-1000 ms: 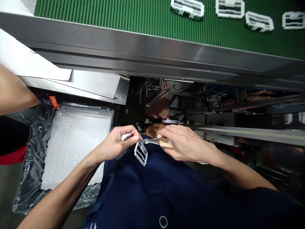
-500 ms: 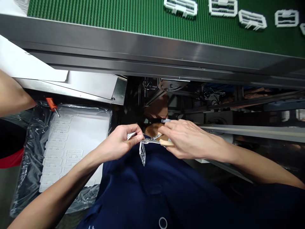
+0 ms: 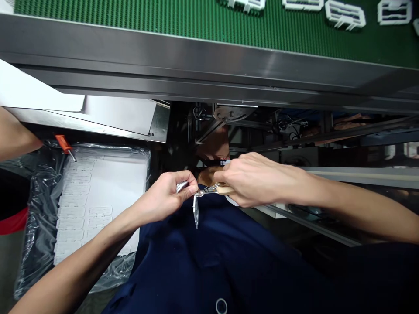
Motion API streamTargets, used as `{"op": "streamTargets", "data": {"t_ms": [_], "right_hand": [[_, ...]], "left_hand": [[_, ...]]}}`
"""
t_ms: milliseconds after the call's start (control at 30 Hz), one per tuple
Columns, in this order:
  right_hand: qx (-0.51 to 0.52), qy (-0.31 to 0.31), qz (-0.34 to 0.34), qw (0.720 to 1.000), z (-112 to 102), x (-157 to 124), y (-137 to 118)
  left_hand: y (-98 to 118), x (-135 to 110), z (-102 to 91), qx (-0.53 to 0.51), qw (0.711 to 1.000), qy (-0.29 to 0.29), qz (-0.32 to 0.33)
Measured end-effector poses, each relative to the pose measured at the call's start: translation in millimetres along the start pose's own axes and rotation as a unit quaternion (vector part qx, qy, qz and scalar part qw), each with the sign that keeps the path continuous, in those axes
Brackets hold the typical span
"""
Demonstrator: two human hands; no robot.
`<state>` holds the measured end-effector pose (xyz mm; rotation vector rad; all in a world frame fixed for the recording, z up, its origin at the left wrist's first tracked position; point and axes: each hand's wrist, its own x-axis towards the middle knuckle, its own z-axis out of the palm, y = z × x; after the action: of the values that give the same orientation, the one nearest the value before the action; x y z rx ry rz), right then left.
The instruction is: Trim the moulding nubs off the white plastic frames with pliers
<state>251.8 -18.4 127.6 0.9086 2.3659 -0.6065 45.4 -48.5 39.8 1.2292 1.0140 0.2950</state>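
The left hand [image 3: 165, 194] pinches a white plastic frame [image 3: 195, 212] in its fingers against the tips of wooden-handled snips [image 3: 225, 190], gripped by the right hand [image 3: 258, 181], over a navy shirt [image 3: 209, 266], well below the conveyor's steel edge [image 3: 196, 52].

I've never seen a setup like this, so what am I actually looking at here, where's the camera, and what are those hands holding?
This is a single view from a camera worn on a person's head, looking down past their navy shirt. Across the top runs a green conveyor belt with a steel edge, carrying white plastic frames. At the left, a white sheet with rows of frame shapes lies in a clear plastic bag. The right hand holds small cutters with pale handles. Their metal tips sit close to a small white plastic piece pinched in the left hand. A white frame, seen edge-on, sticks out just below. A forearm at the far left seems to be another person's.
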Motion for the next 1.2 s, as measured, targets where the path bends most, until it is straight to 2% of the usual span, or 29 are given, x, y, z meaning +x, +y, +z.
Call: {"op": "streamTargets", "data": {"t_ms": [133,233,300,367,433,467,567,633,700,767,900,1033,1100,1200], "right_hand": [[0.144,-0.001,0.001,0.99,10,3,19],[0.315,0.041,0.032,0.948,40,10,26],[0.454,0.096,0.042,0.885,69,23,19],[0.589,0.138,0.015,0.796,98,40,4],[0.678,0.166,-0.008,0.716,121,53,-15],[0.706,0.183,-0.005,0.685,128,58,-22],[0.753,0.234,0.034,0.614,134,59,-33],[0.762,0.27,0.061,0.586,130,54,-32],[0.759,0.297,0.083,0.574,127,50,-30],[0.754,0.312,0.102,0.568,125,50,-30],[0.751,0.339,0.122,0.553,123,55,-38],[0.751,0.356,0.126,0.542,117,61,-47],[0.737,0.348,0.131,0.564,111,58,-47],[0.66,0.318,0.158,0.662,102,47,-38]], "left_hand": [[-7,1,-1.6,-0.015,1.0,-0.014,0.01],[-13,4,-2.7,-0.093,0.996,-0.011,0.003],[-17,7,-3.0,-0.151,0.988,-0.009,0.002],[-23,11,-3.0,-0.207,0.978,-0.015,0.004],[-30,15,-3.0,-0.261,0.965,-0.023,-0.006],[-35,18,-2.9,-0.286,0.958,-0.02,-0.018],[-50,27,-1.6,-0.3,0.951,0.041,-0.061],[-60,33,0.3,-0.267,0.957,0.083,-0.08],[-67,36,2.5,-0.254,0.96,0.081,-0.085],[-71,35,4.3,-0.293,0.952,0.039,-0.083],[-67,28,7.6,-0.406,0.912,-0.036,-0.053],[-63,28,12.9,-0.481,0.876,-0.042,-0.02],[-63,28,14.5,-0.512,0.858,-0.024,-0.018],[-62,27,14.9,-0.545,0.838,0.003,-0.029]]}}
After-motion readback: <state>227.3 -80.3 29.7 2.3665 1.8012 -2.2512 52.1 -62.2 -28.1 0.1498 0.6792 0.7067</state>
